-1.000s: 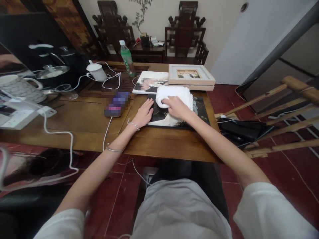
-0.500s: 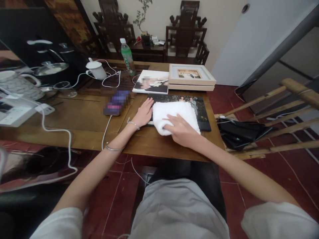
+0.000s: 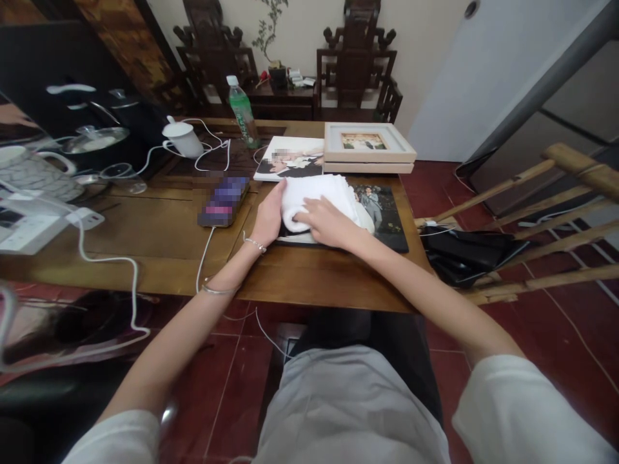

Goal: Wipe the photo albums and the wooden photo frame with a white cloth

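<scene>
A dark photo panel with a printed picture of people lies flat near the table's front edge. Over its left and middle part is a folded white towel. My right hand presses on the towel, its fingers closed into the near fold. At the panel's left end rests my left hand, fingers stretched forward beside the towel; the towel partly hides the fingertips.
Behind the panel lie a white photo board and stacked pale frames. A phone on a cable lies to the left. Further left are a green-labelled bottle, a white lidded cup and a clear cup.
My right hand and the towel have slid left and away from me across the panel, uncovering its near edge. My left hand has shifted slightly left and turned more upright.
</scene>
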`<state>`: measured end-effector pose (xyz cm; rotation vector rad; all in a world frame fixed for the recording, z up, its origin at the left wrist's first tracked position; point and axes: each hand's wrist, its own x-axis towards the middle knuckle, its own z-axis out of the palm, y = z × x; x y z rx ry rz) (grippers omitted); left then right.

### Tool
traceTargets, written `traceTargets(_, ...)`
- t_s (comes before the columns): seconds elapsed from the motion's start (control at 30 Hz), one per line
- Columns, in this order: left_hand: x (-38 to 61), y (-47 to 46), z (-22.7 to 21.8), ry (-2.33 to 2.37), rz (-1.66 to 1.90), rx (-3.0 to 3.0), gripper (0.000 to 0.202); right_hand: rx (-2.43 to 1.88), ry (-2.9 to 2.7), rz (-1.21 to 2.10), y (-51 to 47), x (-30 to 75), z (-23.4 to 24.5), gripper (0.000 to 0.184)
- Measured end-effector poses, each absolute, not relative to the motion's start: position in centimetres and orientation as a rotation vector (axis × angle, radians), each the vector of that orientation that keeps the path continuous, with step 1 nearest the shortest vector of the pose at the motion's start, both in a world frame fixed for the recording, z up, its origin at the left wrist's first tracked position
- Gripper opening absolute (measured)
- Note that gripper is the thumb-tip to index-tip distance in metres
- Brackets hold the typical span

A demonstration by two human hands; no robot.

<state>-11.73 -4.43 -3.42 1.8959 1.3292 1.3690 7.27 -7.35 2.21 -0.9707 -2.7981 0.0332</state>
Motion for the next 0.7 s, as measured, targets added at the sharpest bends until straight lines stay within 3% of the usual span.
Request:
traceTargets(0.17, -11.7, -4.3, -3.4, 1.316, 1.38, 1.904, 0.074, -0.743, -2.849, 0.176, -12.4, 8.7, 2.4, 0.049)
traceTargets(0.3, -11.4, -4.7, -3.3, 1.322, 1.206, 2.054, 0.075, -0.817, -2.81, 0.247, -13.6, 11.1, 3.5, 0.042)
traceTargets(0.5, -11.5, -4.6, -4.0, 1.394, 0.897, 2.214, 0.061, -1.128, -2.646, 0.134, -8.4, 12.5, 3.6, 0.046)
traceTargets(0.7, -12.1, -3.9, -4.3, 1.373, 0.831, 2.336, 0.05, -1.107, -2.434, 0.299, -2.0, 7.8, 3.8, 0.052)
